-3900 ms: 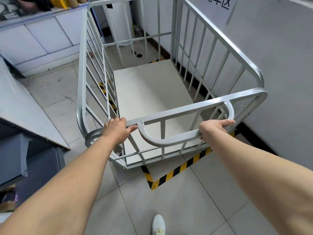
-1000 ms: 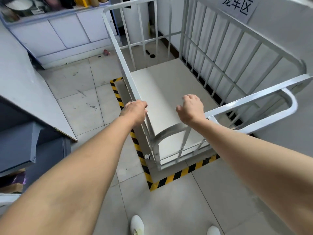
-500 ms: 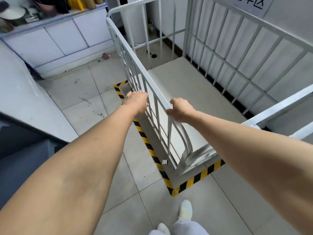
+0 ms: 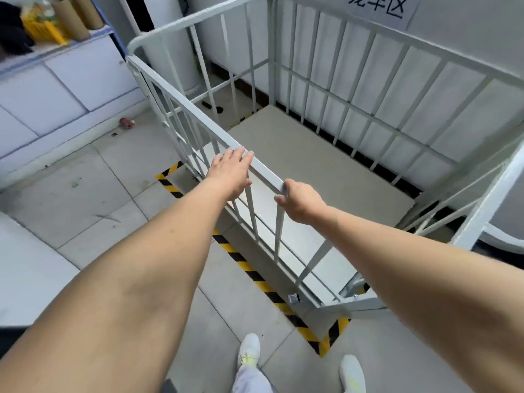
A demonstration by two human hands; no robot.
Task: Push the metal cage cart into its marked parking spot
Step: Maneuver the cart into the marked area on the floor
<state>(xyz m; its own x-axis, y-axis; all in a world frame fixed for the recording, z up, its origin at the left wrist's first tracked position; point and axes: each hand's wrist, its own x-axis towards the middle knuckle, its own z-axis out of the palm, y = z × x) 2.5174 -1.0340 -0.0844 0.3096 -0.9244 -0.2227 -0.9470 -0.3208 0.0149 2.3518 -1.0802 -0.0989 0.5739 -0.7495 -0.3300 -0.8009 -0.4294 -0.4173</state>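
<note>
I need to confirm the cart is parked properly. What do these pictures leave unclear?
- Cart wheels: head view, hidden under its platform.
- Far tape line: mostly covered by the cart.
- Right side against the wall: cut off by the frame edge.
- Wall sign: top cropped.
- Left hand lies open on the rail; right hand grip partly hidden.

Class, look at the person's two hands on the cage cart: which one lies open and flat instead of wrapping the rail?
The left hand: it rests flat on the top rail, whereas the right hand curls around it.
</note>
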